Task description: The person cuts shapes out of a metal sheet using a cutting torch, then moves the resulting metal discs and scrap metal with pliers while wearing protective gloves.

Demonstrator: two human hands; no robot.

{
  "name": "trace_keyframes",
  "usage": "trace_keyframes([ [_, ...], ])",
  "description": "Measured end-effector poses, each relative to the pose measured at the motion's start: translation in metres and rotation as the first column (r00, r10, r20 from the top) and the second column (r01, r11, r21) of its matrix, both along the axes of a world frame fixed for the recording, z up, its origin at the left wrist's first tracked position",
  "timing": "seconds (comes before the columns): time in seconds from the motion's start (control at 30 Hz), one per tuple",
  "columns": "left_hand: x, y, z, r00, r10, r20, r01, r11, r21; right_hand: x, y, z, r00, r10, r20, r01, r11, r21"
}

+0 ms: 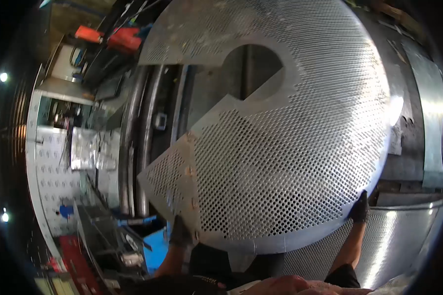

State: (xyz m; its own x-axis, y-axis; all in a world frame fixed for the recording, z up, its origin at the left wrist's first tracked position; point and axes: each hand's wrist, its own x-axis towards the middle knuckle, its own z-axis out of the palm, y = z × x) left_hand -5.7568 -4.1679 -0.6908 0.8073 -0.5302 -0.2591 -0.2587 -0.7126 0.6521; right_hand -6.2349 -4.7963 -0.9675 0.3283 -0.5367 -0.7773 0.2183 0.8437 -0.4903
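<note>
A large round perforated metal sheet (280, 162) fills the middle of the head view. It has a round hole near its centre and a wedge-shaped gap that opens toward the left. My left hand (180, 233), in a dark glove, grips its near edge by the corner at the lower left. At the lower right rim, my right hand (360, 209), also gloved, is closed on the edge. The fingers of both hands are partly hidden by the sheet. Small brownish marks run in a line near the sheet's left corner.
Long metal rollers (145, 137) lie to the left, seen partly through the gap. Another perforated sheet (379, 246) lies at the lower right. Flat metal pieces (426, 108) are along the right side. A blue object (156, 250) and red cabinet (74, 263) stand lower left.
</note>
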Motion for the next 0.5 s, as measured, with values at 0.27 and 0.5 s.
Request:
trace_keyframes([
  [0.27, 0.033, 0.029, -0.025, 0.141, 0.515, -0.846, -0.990, 0.053, -0.133, -0.029, 0.049, 0.124, 0.990, -0.057, -0.131, 0.018, 0.960, -0.279],
  [0.5, 0.107, 0.053, 0.012, -0.011, 0.535, -0.845, -0.996, 0.069, 0.057, -0.003, 0.121, 0.225, 0.964, -0.111, -0.240, 0.088, 0.991, -0.105],
])
